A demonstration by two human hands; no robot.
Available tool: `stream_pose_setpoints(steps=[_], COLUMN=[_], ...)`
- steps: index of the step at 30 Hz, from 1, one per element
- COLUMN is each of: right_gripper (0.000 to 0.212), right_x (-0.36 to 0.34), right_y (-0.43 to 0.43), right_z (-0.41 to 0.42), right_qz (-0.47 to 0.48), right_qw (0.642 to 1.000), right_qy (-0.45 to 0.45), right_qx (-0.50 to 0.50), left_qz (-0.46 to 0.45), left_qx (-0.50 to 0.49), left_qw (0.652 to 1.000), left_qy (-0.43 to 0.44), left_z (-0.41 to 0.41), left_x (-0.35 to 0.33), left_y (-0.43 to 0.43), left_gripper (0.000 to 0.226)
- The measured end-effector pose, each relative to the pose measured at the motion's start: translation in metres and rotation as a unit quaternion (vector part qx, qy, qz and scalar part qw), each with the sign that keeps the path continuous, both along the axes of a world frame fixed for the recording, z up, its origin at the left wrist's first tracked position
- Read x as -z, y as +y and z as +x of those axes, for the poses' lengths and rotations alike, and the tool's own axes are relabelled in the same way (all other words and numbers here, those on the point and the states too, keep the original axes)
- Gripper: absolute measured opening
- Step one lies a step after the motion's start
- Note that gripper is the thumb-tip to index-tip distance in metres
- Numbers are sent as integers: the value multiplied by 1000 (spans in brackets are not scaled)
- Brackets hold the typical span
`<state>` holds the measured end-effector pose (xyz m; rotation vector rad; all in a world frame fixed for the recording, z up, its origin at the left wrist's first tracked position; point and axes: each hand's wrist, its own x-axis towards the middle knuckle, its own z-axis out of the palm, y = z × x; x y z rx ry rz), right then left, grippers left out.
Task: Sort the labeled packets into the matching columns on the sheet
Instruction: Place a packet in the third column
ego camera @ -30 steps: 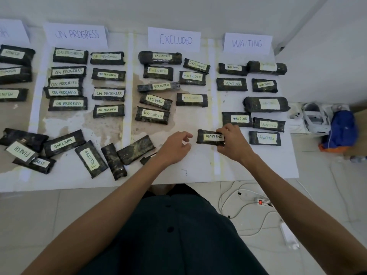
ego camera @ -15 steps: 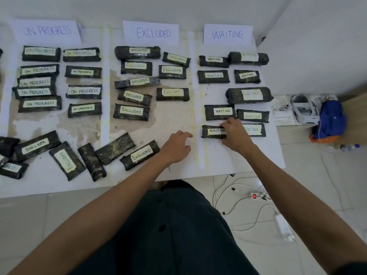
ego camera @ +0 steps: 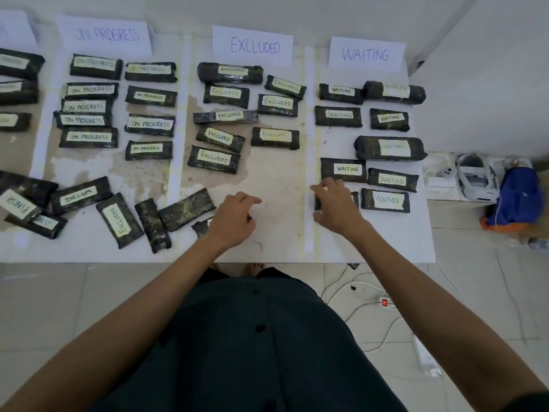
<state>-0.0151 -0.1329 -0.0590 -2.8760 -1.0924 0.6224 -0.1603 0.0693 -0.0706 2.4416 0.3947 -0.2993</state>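
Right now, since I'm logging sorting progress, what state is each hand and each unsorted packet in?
right hand: lies over the covered packet in the WAITING column; grip unclear.
left hand: relaxed, holds nothing, hides part of a half-hidden packet.
WAITING packet: tilted, label up, outside its column.
EXCLUDED packet: label up, outside its column.
FINISH packet: label up, overlapping others.
left blank packet: label not showing.
right blank packet: label not showing.
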Motion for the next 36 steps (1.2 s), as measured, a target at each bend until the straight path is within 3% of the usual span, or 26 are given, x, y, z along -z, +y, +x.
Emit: stream_pose_setpoints(steps=[6, 12, 15, 22, 27, 36], right_gripper=[66, 54, 41, 38, 40, 43], right_x=[4, 23, 23, 14, 18, 29], right_y=[66, 109, 109, 83, 76, 89], right_z=[-41, -69, -59, 10, 58, 89], right_qz=[72, 77, 109, 168, 176, 170], right_qw=[984, 967, 970, 975, 983, 983], right_qy=[100, 88, 69, 14, 30, 66], right_qx=[-129, -228, -207, -147, -42, 7], left_qz=[109, 135, 127, 127, 127, 120], left_qx=[-19, -11, -7, -4, -22, -39], left_qw=[993, 990, 992, 990, 991, 992], left_qy=[50, 39, 11, -66, -47, -12], left_z=[-40, -44, -36, 24, 61, 77], left_x=[9, 18, 19, 3, 5, 14], left_y=[27, 26, 27, 22, 34, 60], left_gripper=[58, 58, 56, 57, 60, 58])
